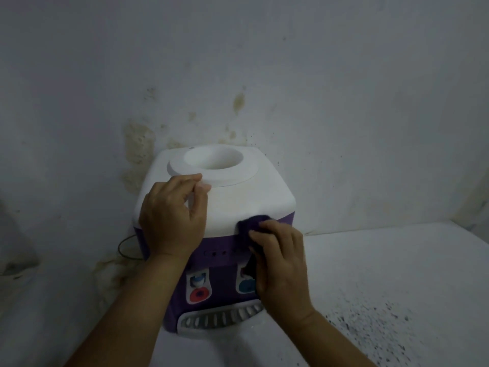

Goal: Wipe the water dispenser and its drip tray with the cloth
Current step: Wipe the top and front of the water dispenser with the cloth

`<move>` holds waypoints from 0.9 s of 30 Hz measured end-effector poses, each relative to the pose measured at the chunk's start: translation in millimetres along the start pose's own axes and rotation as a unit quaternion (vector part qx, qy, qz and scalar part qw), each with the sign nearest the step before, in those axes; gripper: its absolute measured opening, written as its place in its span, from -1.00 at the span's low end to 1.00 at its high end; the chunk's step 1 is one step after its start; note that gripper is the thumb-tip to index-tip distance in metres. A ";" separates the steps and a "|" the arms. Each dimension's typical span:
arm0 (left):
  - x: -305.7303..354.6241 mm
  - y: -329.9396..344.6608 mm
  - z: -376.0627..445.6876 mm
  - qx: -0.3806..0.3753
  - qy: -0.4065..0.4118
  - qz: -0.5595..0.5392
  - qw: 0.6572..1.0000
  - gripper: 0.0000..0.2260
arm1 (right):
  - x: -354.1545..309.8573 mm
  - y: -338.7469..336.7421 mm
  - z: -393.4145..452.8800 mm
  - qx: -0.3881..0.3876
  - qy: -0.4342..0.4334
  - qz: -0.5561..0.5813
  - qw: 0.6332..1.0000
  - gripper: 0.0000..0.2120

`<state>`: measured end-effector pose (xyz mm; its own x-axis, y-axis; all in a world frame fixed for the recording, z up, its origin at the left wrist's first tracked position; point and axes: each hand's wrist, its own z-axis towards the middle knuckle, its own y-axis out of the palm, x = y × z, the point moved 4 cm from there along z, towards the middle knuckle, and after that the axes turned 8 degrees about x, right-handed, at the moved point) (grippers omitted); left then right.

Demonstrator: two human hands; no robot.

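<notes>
A small water dispenser (232,200) with a white top and purple body stands against the wall. Its top has a round bottle opening (213,157). My left hand (172,213) rests on the white top's left front part, fingers bent near the opening's rim. My right hand (280,258) presses a dark purple cloth (250,226) against the front upper edge on the right, where white meets purple. A red tap (199,287) and a blue tap (246,286) show below. The grey slotted drip tray (219,317) sits at the base.
The dispenser stands on a white surface (383,274), speckled with dark spots at the right front. The stained wall (238,75) is right behind it. A dark cable (124,247) loops out at the dispenser's left side.
</notes>
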<state>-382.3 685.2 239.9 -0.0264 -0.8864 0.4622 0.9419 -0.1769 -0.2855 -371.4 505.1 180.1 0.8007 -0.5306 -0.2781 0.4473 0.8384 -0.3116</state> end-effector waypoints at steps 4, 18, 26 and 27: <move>1.5 -0.4 0.8 -0.003 -0.002 -0.002 1.000 -0.61 | 10.9 -10.2 51.1 0.015 0.133 -0.015 0.991 -0.86; -18.1 -11.0 13.0 -0.032 -0.028 0.018 0.999 -0.49 | -26.1 37.3 109.9 -0.202 -0.028 -0.108 0.973 -0.81; -19.7 -11.1 12.9 -0.027 -0.049 0.002 0.998 -0.48 | 5.7 19.9 117.3 -0.177 0.073 -0.118 0.974 -0.80; -19.0 -10.8 13.1 -0.027 -0.051 0.002 0.998 -0.48 | -7.5 27.5 116.6 -0.175 0.046 -0.118 0.976 -0.80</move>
<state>-387.5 709.5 245.2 0.0139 -0.8396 0.5431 0.9224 -0.1989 -0.3312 -318.7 546.7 279.6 0.6457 -0.7264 -0.2357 0.4385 0.6053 -0.6643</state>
